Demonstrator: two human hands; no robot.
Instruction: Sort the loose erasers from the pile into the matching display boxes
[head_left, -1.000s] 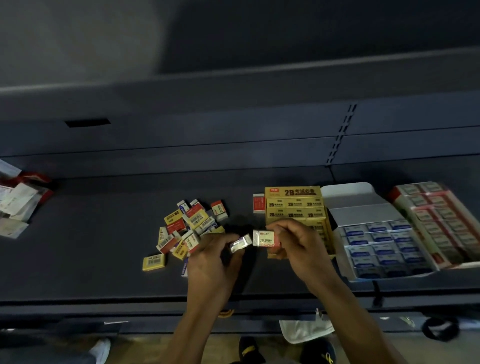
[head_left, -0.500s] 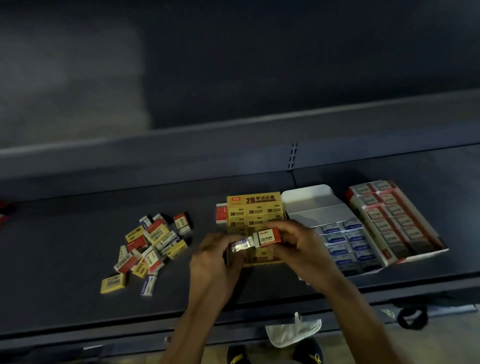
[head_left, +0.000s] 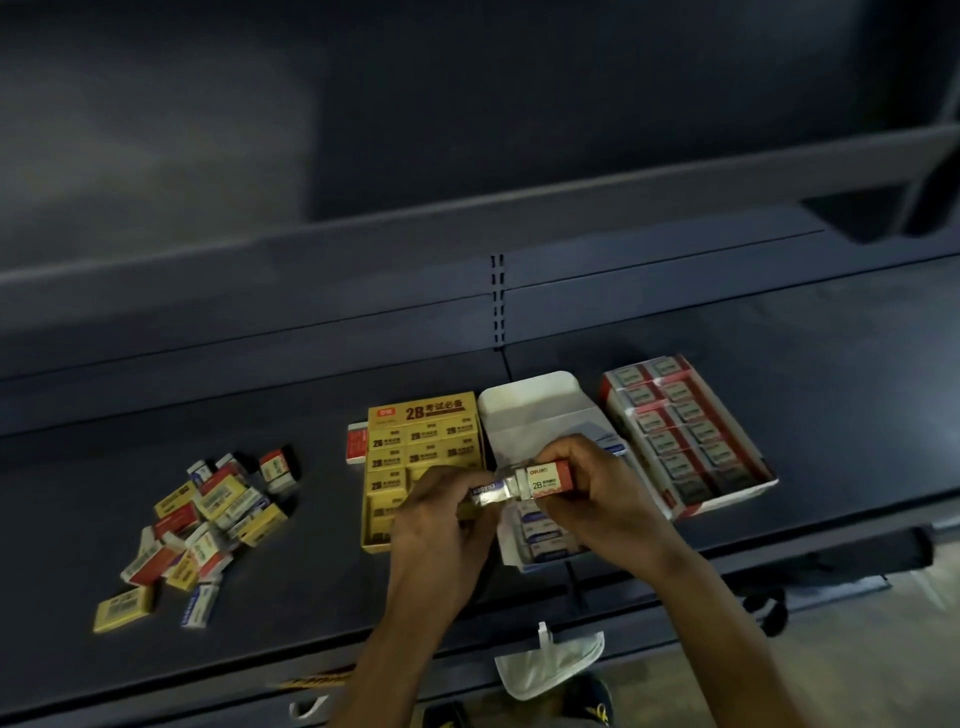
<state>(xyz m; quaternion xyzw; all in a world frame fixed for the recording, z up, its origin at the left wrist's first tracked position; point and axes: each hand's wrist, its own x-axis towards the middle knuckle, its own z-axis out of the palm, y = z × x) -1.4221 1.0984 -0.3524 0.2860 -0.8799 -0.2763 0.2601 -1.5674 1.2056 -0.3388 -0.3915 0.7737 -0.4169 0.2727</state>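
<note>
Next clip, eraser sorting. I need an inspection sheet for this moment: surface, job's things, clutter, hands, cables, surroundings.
Surface: dark shelf, bearing the erasers and boxes.
Job's things: pile of loose erasers at left; yellow display box, white display box with blue erasers and red display box side by side at right; single red eraser just left of the yellow box.
Clutter: white face mask hanging below the shelf edge.
Hands: left hand pinches a blue-sleeved eraser; right hand grips a red-sleeved eraser; the two are held end to end above the boxes.
Cables: none plainly seen; a dark loop hangs below the shelf, kind unclear.
Surroundings: dark back panel; shoes on the floor.
</note>
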